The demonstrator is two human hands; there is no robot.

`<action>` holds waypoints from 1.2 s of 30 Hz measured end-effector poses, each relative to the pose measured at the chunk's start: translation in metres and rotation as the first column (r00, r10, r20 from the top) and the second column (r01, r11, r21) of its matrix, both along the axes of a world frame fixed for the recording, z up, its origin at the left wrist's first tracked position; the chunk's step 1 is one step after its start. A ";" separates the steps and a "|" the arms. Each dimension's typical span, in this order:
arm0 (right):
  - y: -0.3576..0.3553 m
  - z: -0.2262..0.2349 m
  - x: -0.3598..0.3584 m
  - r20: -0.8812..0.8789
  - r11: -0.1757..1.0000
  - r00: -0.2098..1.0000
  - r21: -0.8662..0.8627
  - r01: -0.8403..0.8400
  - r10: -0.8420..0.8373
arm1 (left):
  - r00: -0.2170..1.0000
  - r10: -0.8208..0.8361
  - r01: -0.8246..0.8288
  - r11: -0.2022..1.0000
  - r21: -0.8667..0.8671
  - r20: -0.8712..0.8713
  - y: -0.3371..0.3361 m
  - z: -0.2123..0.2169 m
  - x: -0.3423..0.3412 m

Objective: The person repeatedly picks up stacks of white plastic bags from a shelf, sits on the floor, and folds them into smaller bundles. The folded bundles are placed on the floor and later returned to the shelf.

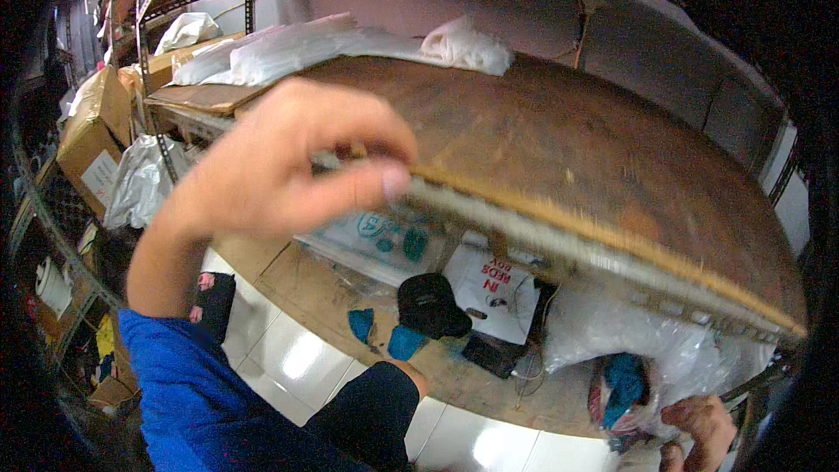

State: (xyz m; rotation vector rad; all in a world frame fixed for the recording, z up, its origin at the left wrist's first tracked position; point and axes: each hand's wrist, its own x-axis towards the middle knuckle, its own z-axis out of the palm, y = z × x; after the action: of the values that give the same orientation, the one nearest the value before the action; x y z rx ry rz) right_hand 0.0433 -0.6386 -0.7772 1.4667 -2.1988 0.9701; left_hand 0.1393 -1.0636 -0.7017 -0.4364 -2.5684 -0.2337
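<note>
My left hand (306,153), slightly blurred, is closed at the front edge of a brown wooden shelf board (559,140). Its fingers curl over the top and the thumb lies against the edge. At the lower right, my right hand (701,430) is beside a clear plastic bag (673,341) under the board. The right thumb and fingers look apart, with nothing distinct between them. Just left of that hand, a blue bundle (623,389) shows in the bag's opening.
White plastic packs (297,48) lie along the board's back. Below are a black cap (433,306), a white printed bag (491,288) and blue scraps (405,343) on a brown sheet (551,402). A cardboard box (96,140) and metal racks stand at left, above white floor tiles (301,358).
</note>
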 end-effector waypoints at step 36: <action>-0.591 0.108 -0.231 -0.440 0.748 0.897 0.610 0.263 0.043 | 0.886 0.415 -0.391 0.909 -0.146 0.206 -0.305 0.006 -0.244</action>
State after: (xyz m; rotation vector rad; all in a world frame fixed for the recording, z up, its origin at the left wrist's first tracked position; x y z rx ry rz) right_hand -0.1872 -1.2292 -0.6696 1.5797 -2.3326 -0.2375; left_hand -0.1047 -1.3682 -0.6954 0.1084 -2.8363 -0.0034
